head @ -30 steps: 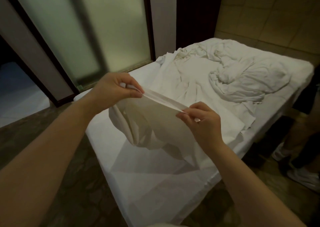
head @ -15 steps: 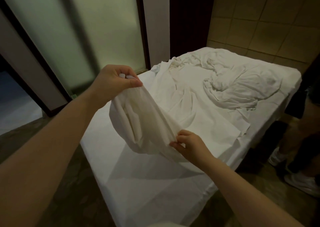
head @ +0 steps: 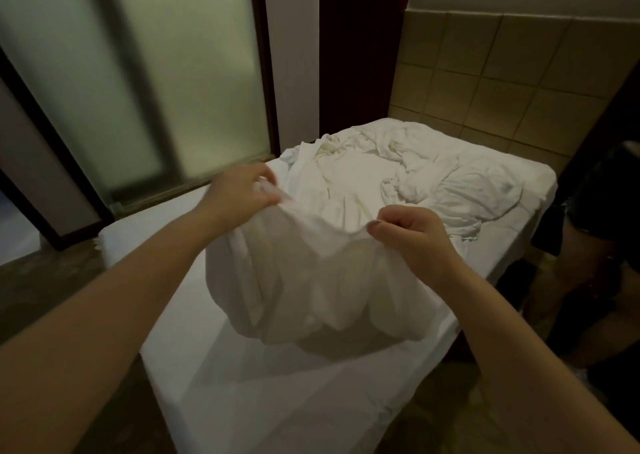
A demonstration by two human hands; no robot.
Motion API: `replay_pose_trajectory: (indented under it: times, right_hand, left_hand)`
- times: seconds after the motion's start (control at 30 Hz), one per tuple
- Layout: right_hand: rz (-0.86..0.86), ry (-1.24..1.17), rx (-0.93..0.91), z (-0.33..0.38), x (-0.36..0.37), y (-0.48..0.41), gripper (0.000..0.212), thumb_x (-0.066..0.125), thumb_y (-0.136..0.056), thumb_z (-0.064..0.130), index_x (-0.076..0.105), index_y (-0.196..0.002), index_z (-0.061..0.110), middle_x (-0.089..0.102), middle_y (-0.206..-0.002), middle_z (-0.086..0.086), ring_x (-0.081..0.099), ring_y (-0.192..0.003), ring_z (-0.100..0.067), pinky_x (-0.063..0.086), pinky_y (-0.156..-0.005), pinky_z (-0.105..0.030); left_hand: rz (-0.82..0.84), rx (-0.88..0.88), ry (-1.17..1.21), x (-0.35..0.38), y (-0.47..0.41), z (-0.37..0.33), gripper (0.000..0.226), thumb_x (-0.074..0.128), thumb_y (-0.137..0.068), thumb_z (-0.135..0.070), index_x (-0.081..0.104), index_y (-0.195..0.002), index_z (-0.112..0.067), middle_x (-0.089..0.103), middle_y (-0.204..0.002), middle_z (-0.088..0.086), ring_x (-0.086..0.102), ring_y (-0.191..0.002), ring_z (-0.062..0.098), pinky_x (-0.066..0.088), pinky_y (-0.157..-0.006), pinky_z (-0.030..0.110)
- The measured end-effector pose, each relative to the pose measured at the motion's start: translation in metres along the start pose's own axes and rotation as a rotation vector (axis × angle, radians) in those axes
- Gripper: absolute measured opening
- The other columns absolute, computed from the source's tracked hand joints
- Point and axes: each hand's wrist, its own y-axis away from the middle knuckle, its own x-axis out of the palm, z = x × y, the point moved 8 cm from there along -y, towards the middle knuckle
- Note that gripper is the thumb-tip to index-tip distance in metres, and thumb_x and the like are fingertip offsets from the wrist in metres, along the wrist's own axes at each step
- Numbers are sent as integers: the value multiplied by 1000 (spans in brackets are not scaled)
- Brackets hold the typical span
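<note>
Risen level with the left hand (head: pixel 242 194), the right hand (head: pixel 412 237) — like it — pinches the limp white cloth (head: pixel 311 280) by its top edge above the white-sheeted bed (head: pixel 242 401); such thin pinches could slip, dropping it.

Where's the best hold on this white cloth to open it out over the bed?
Grip the white cloth by its upper edge, from above, near the ends. The left hand and right hand pinch that edge, which sags between them, while the rest hangs bunched above the bed. Holds farther apart would probably pull it taut.
</note>
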Motion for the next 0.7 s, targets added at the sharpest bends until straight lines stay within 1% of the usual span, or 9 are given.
replay_pose_trajectory:
  times: [0.07, 0.13, 0.2, 0.27, 0.37, 0.43, 0.5, 0.57, 0.7]
  right_hand:
    - [79, 60, 43, -6, -1, 3, 32, 59, -72, 19, 39, -48, 11, 30, -47, 10, 29, -49, -10, 23, -47, -20]
    - [94, 90, 77, -13, -10, 6, 33, 62, -76, 14, 44, -49, 8, 32, -47, 9, 31, -48, -8, 24, -47, -20]
    - [75, 65, 117, -18, -19, 9, 32, 62, -75, 14, 49, -47, 13, 36, -45, 10, 34, -47, -7, 27, -49, -22]
    - [49, 55, 162, -27, -40, 10, 34, 63, -77, 12, 54, -44, 19, 40, -45, 11, 38, -49, -7, 30, -51, -25]
    - [104, 95, 227, -40, -69, 17, 36, 66, -79, 18, 57, -44, 26, 41, -47, 8, 39, -52, -9, 30, -53, -25]
    - [153, 67, 255, -49, -83, 24, 36, 66, -81, 20, 58, -47, 26, 41, -52, 2, 38, -56, -14, 29, -55, -28]
    - [194, -12, 285, -58, -97, 29, 24, 69, -79, 25, 65, -60, 10, 44, -62, -10, 41, -62, -21, 31, -62, -35]
    - [221, -100, 299, -67, -111, 32, 42, 68, -70, 34, 62, -74, -8, 48, -69, -14, 43, -67, -24, 33, -66, -36]
    - [296, -174, 295, -83, -128, 41, 42, 68, -70, 38, 64, -74, -3, 53, -70, -17, 50, -70, -23, 41, -70, -35]
  left_hand:
    - [121, 150, 56, 25, 9, -41, 25, 68, -81, -37, 61, -105, -34, 53, -109, -11, 47, -101, 9, 35, -83, 24]
    - [277, 274, 246, 51, 26, -89, 36, 66, -82, -35, 53, -115, -42, 47, -121, -19, 41, -109, -5, 33, -87, 9]
    - [475, 299, 451, 75, 44, -121, 44, 64, -85, -30, 44, -120, -46, 45, -122, -27, 45, -104, -14, 34, -81, -4]
    - [634, 254, 499, 105, 54, -141, 49, 66, -85, -25, 40, -122, -45, 51, -115, -28, 53, -99, -12, 43, -75, 0]
    - [591, 167, 446, 128, 52, -156, 32, 65, -87, -24, 47, -107, -41, 63, -105, -9, 61, -90, 4, 51, -68, 8]
    - [568, 147, 446, 136, 50, -167, 19, 62, -88, -23, 52, -98, -35, 66, -96, -4, 62, -83, 6, 51, -67, 10]
    - [577, 147, 474, 145, 48, -179, 10, 63, -88, -22, 57, -92, -29, 65, -90, -4, 59, -76, 0, 49, -69, 9]
    - [581, 148, 507, 151, 47, -191, 8, 64, -87, -19, 62, -84, -26, 62, -84, -6, 55, -70, -4, 47, -71, 8]
    - [545, 123, 470, 159, 40, -207, 11, 68, -83, -15, 66, -75, -22, 60, -65, -18, 54, -65, -7, 45, -68, 8]
